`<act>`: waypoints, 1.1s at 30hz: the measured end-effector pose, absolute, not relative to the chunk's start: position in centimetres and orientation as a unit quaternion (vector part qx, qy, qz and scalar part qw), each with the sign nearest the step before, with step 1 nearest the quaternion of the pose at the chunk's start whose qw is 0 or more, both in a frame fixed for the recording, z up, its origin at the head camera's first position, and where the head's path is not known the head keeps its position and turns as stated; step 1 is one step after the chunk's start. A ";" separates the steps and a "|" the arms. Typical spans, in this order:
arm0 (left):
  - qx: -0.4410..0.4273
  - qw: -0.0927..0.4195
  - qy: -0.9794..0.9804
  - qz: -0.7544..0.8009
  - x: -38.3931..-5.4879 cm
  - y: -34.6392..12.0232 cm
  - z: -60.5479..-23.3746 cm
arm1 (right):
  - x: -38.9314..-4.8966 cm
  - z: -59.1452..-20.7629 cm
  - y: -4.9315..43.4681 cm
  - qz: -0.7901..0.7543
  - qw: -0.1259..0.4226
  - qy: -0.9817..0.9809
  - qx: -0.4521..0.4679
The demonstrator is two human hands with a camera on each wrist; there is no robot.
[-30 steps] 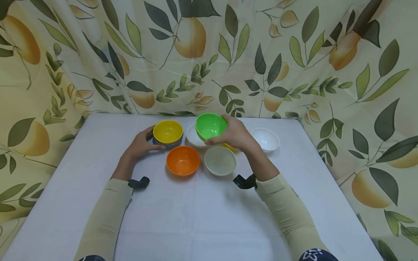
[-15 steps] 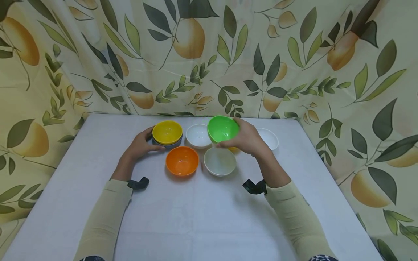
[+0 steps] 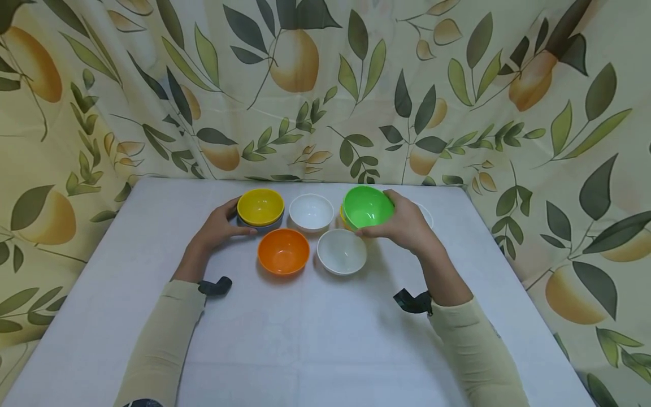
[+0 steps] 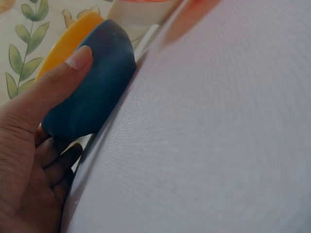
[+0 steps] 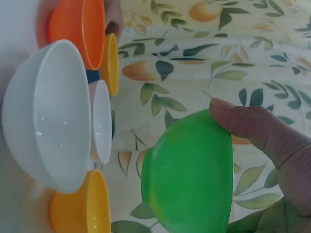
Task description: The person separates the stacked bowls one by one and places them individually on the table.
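Note:
My left hand point(image 3: 218, 224) grips a dark blue bowl point(image 4: 99, 82), thumb on its near side. A yellow bowl point(image 3: 260, 206) sits nested in that blue bowl. My right hand point(image 3: 408, 225) holds a green bowl point(image 3: 367, 207) by its rim, thumb showing in the right wrist view. The green bowl is raised over a second yellow bowl point(image 5: 70, 211), which it mostly hides in the head view. In front stand an orange bowl point(image 3: 283, 252) and a pale white bowl point(image 3: 342, 252). Behind them, between the hands, is another white bowl point(image 3: 311, 212).
A further white bowl point(image 3: 427, 215) stands at the right, partly hidden behind my right hand. White cloth covers the table point(image 3: 295, 339). A curtain point(image 3: 325, 113) with fruit and leaf print hangs along the table's back edge.
My right hand has carried the green bowl rightward, from over the back white bowl to over the second yellow bowl. My left hand stays on the blue bowl.

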State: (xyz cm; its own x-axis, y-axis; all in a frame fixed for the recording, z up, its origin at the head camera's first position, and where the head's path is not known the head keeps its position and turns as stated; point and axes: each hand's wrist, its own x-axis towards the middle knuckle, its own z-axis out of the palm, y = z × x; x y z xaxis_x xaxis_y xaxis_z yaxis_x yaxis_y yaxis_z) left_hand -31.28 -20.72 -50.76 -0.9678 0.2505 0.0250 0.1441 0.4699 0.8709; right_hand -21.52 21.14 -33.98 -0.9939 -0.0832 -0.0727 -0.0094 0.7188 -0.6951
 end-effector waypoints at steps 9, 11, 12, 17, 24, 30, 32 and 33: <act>0.117 0.056 0.857 0.498 -31.2 -20.6 -50.8 | -20.6 -35.3 22.7 -0.365 0.049 0.930 -0.002; 0.117 0.057 0.858 0.497 -31.2 -20.6 -50.7 | -20.4 -35.4 23.0 -0.366 0.045 0.929 0.002; 0.116 0.057 0.858 0.497 -31.2 -20.6 -50.7 | -20.3 -35.5 23.2 -0.368 0.044 0.929 0.004; 0.117 0.056 0.857 0.500 -31.3 -20.7 -50.6 | -19.8 -35.8 24.2 -0.379 0.040 0.925 0.008; 0.113 0.061 0.856 0.500 -31.1 -20.7 -50.6 | -18.9 -36.3 25.2 -0.378 0.044 0.925 0.018; 0.107 0.063 0.860 0.495 -31.0 -20.6 -50.6 | -18.3 -36.7 25.9 -0.374 0.041 0.926 0.019; 0.107 0.063 0.859 0.496 -31.0 -20.6 -50.6 | -18.1 -36.8 26.0 -0.374 0.042 0.926 0.022; 0.108 0.062 0.859 0.497 -31.1 -20.6 -50.6 | -18.0 -36.8 26.0 -0.375 0.043 0.926 0.025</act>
